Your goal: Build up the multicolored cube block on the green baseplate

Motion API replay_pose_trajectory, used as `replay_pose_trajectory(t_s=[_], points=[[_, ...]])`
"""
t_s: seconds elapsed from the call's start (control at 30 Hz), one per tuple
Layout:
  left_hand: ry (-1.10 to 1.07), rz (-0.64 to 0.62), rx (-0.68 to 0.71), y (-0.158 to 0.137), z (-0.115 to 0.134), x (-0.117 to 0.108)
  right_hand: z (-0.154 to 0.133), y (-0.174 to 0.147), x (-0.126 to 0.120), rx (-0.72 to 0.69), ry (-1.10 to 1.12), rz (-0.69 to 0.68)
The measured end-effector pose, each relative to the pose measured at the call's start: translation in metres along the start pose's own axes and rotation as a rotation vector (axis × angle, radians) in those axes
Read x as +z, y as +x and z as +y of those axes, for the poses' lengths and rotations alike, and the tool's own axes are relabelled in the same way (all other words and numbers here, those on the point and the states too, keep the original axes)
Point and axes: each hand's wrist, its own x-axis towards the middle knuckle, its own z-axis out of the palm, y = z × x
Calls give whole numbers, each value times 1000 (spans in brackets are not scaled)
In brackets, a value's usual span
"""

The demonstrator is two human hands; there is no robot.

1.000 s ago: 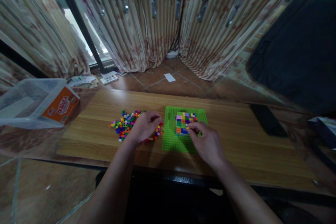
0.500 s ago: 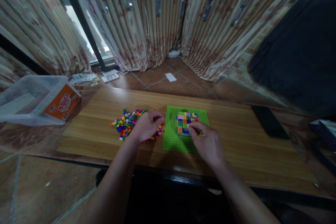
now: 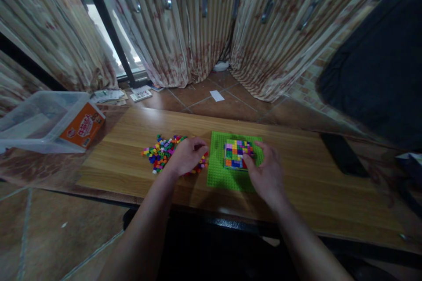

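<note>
Striped curtains (image 3: pixel 184 30) hang behind your counter (image 3: pixel 313 180). Right of centre, your right hand (image 3: pixel 267 169) spreads thumb and fingers at the block stack (image 3: pixel 234 153) on the green baseplate (image 3: pixel 218 180). Left of centre, your left hand (image 3: pixel 187 157) curls over loose bricks (image 3: pixel 162 153); whether gripping, I cannot tell.

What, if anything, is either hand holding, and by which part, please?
The right hand, spread open at the brick build, shows no held piece; whether the left hand pinches anything between its fingertips cannot be told.
</note>
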Motion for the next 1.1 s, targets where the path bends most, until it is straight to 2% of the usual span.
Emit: replay_pose_trajectory(t_s=[0.33,0.8,0.97,1.1], points=[[43,-7,-11,-3,10,-7,10,-2,14,100,98,-94],[5,-23,-17,-5,9,-6,5,-6,20,58,158,-99],[74,-19,18,-4,4,-11,10,-6,20,166,227,-104],[154,-7,53,-5,-4,-22,14,-3,15,211,296,-29]])
